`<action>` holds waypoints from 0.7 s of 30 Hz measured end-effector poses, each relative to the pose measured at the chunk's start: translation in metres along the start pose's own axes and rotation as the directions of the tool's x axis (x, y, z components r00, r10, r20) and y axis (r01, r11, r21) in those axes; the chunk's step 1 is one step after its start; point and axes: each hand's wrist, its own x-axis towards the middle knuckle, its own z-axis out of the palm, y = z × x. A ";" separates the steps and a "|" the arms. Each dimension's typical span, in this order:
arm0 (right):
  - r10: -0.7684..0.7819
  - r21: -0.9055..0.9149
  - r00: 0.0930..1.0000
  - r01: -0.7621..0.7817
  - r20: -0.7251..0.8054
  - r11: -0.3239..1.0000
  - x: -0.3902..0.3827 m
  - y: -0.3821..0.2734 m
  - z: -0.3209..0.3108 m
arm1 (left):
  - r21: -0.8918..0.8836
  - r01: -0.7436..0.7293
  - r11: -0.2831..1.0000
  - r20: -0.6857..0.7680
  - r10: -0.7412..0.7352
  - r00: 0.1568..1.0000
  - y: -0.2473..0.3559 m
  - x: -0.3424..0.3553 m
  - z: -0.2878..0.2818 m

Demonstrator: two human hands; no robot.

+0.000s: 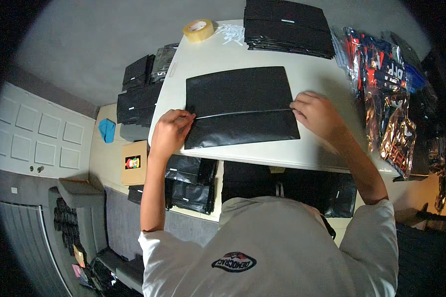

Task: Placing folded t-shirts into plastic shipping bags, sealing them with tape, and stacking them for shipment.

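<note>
A flat black plastic bag lies on the white table in front of me, with a thin, shiny line running across it from side to side. At the left end of that line, my left hand pinches the bag's edge. My right hand grips the opposite edge, fingers closed at the line's right end. Between the hands, the bag's lower part forms a glossy band.
A roll of clear tape, small white strips and a stack of black bags sit at the table's far side. Clear-wrapped printed packages crowd the right. More black stacks and a cardboard box stand below the table's left.
</note>
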 end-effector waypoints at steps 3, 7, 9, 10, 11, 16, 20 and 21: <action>0.000 -0.045 0.998 0.003 0.068 0.999 -0.002 -0.003 0.001 | 0.063 -0.064 0.996 0.006 0.063 0.998 -0.008 -0.004 0.002; -0.011 -0.063 0.999 0.013 0.030 0.998 -0.008 -0.006 0.008 | 0.067 -0.038 0.997 0.032 0.036 0.999 -0.004 -0.008 0.001; -0.018 -0.055 0.998 0.021 0.060 0.998 -0.006 -0.008 0.003 | 0.075 -0.054 0.996 0.045 0.051 0.998 -0.004 -0.007 -0.003; -0.025 -0.046 0.996 0.029 0.088 0.999 -0.004 -0.010 -0.001 | 0.085 -0.054 0.995 0.093 0.046 0.995 -0.003 -0.006 -0.006; -0.027 -0.047 0.996 0.032 0.087 0.998 0.001 -0.010 -0.008 | 0.095 -0.055 0.994 0.141 0.042 0.989 -0.002 -0.004 -0.008; -0.063 0.086 0.998 0.062 0.010 0.994 0.068 -0.007 -0.004 | 0.015 0.051 0.999 -0.040 -0.050 0.998 0.026 0.057 -0.001; -0.041 0.063 0.999 0.041 -0.009 0.997 0.125 -0.015 0.068 | -0.187 0.199 0.962 -0.035 -0.209 0.977 0.067 0.124 0.074; -0.044 -0.032 0.998 0.046 0.041 0.998 0.133 -0.010 0.087 | -0.156 0.244 0.957 0.067 -0.236 0.969 0.066 0.132 0.095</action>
